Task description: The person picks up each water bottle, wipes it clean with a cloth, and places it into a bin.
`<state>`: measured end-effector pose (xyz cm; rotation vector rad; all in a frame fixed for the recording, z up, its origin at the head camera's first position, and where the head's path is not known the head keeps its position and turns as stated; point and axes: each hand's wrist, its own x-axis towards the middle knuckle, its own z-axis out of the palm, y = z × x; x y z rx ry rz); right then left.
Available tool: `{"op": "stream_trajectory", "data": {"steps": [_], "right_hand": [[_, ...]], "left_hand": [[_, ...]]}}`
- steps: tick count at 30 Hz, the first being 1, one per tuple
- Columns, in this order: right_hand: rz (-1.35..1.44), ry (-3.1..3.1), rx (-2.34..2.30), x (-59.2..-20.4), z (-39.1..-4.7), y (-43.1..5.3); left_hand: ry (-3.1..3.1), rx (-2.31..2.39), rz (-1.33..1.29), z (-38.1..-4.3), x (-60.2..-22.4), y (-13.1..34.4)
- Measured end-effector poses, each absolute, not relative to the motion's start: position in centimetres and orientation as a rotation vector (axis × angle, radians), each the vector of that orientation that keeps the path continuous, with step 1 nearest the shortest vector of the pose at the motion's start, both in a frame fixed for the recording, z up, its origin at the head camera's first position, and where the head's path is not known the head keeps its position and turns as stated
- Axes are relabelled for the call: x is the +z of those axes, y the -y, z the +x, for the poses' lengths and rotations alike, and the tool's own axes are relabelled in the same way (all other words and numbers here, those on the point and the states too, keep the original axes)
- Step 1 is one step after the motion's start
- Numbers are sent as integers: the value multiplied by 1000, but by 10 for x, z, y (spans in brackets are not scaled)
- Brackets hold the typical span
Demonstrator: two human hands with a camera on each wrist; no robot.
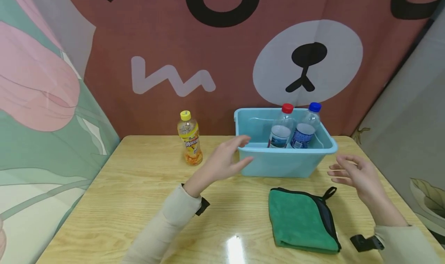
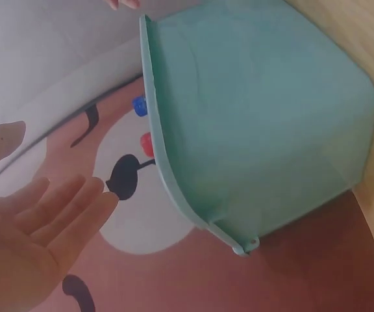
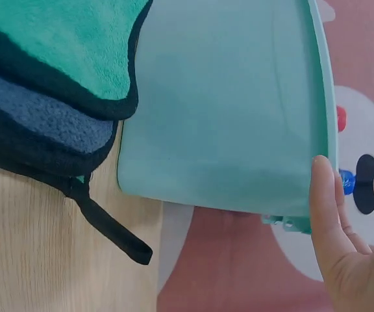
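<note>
We have the person's bare left grip (image 1: 225, 159) released, fingers extended and thumb spread, in front of the left side of a light-blue, rectangular plastic bin (image 1: 278, 164); the left wrist view shows that grip apart from the bin. The right grip (image 1: 361, 179) is released too, holding nothing, its fingers softly bent by the bin's front right corner; we cannot tell whether a fingertip touches the rim.

The bin sits near the back of the pale wood-grain desk (image 1: 139, 202). Inside it we see a clear plastic bottle with a red cap (image 1: 281, 132) and, just to its right, a clear plastic bottle with a blue cap (image 1: 304, 132), both rising above the rim.

Left of the bin, a clear plastic bottle with a yellow cap and yellow label (image 1: 189, 140) stands upright on the desk. In front of the bin, toward the right, lies a folded green plush cloth with black edging (image 1: 302, 219), its loop pointing toward the right grip.
</note>
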<state>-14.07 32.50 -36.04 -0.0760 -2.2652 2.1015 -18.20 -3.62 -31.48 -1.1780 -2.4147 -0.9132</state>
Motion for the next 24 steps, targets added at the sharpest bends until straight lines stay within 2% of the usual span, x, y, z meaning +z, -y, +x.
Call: {"op": "stream_trajectory", "data": {"steps": [11,24], "right_hand": [[54,2505,1770,-361,-126,-311],[344,2609,1593,-372,-113,-295]], "left_hand": [[2446,-931,-1157,-175,-330,55],[2487,-989,-1105,-162,-355,80]]}}
